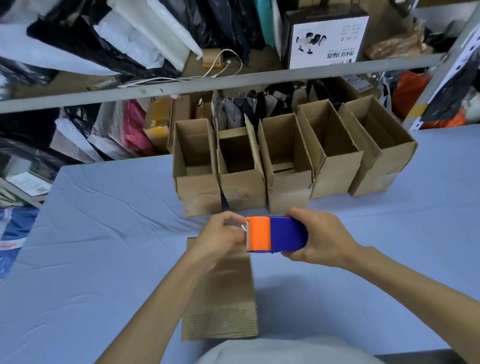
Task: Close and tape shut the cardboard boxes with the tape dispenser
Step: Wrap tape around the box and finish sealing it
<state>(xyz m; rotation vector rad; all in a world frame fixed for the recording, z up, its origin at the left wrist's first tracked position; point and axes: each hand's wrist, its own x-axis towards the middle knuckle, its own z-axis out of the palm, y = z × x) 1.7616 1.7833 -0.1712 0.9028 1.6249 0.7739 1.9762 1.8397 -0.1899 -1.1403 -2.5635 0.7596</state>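
Orange-and-blue tape dispenser (275, 234) is gripped in the right hand (317, 238), whose fingers curl round its blue body. The fingers of the left hand (218, 235) pinch its toothed orange end. Just below both sets of fingers, a closed cardboard box (221, 301) lies on the blue tabletop (105, 262). Five open boxes (289, 187) stand beyond them.

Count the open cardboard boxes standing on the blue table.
5, side by side in a row at the table's far edge: leftmost, second, middle, fourth, rightmost. None looks hidden; the nearer box lies closed.
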